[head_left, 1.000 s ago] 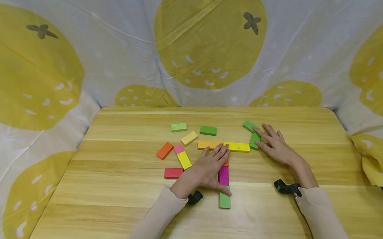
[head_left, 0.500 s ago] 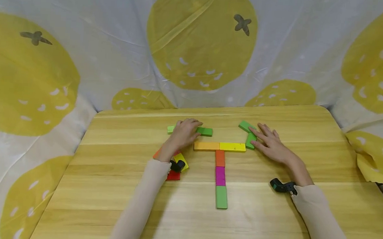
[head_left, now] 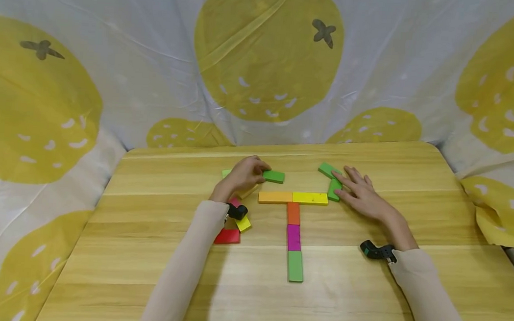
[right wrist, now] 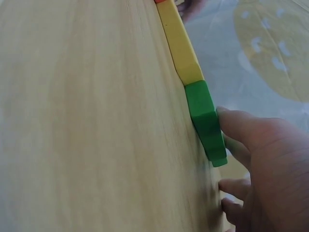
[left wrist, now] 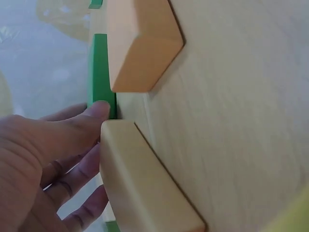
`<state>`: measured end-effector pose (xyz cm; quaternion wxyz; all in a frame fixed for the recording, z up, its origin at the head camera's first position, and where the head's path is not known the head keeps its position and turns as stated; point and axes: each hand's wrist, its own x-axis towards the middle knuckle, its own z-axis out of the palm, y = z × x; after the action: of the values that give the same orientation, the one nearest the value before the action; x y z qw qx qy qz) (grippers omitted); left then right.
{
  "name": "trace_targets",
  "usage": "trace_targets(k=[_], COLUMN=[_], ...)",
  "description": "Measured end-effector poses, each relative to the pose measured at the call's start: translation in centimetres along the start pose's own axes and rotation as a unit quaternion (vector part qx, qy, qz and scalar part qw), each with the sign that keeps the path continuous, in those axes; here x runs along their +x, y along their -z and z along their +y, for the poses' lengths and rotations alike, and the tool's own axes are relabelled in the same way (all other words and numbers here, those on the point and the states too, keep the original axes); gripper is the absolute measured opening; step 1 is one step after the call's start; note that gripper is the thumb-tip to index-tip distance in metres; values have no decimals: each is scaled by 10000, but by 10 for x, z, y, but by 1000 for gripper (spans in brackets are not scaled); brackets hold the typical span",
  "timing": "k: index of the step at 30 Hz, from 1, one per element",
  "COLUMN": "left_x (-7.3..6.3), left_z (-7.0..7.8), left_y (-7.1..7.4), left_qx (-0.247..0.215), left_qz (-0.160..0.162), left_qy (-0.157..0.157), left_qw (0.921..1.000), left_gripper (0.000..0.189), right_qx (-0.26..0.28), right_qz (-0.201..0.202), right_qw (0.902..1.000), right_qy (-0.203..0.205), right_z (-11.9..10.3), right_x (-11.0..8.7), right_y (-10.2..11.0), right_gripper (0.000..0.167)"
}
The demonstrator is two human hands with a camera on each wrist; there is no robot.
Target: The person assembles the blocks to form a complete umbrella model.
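In the head view my left hand (head_left: pixel 244 173) pinches the left end of a green block (head_left: pixel 274 177) lying behind the row. Its thumb overlaps that green block (left wrist: pixel 100 67) in the left wrist view, beside a pale wooden block (left wrist: pixel 140 179). My right hand (head_left: pixel 363 195), fingers fairly straight, touches two green blocks that meet at an angle, the far block (head_left: pixel 327 170) and the near block (head_left: pixel 334 189). The near one abuts a yellow block (head_left: pixel 309 198), which joins a light orange block (head_left: pixel 275 197). Below their joint run orange (head_left: pixel 294 213), magenta (head_left: pixel 294 237) and light green (head_left: pixel 295 266) blocks.
Left of the row, partly under my left wrist, lie a pink block (head_left: pixel 235 202), a yellow block (head_left: pixel 244 223) and a red block (head_left: pixel 228 236). A light green block (head_left: pixel 226 173) shows behind the left hand. A patterned cloth (head_left: pixel 266 82) hangs behind the wooden table (head_left: pixel 346 293).
My left hand has left the middle of the block arrangement and moved to the far left, where it now pinches a green block. My right hand stays at the two green blocks.
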<state>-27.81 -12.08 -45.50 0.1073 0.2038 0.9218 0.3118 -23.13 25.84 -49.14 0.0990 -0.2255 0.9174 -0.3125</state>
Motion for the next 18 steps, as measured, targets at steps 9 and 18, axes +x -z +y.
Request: trace_targets(k=[9,18], left_x=[31,66], left_z=[16,41], left_y=[-8,-19], left_qx=[86,201], left_qz=[171,38], left_qy=[-21,-156], left_qw=[9998,9997], left_gripper=[31,30], right_qx=[15,-63], right_qz=[-14,73], right_qw=[10000,9999], right_qy=[-71,-27], right_z=[4,2], right_x=[0,2], right_y=[-1,-4], right_gripper=[63,63])
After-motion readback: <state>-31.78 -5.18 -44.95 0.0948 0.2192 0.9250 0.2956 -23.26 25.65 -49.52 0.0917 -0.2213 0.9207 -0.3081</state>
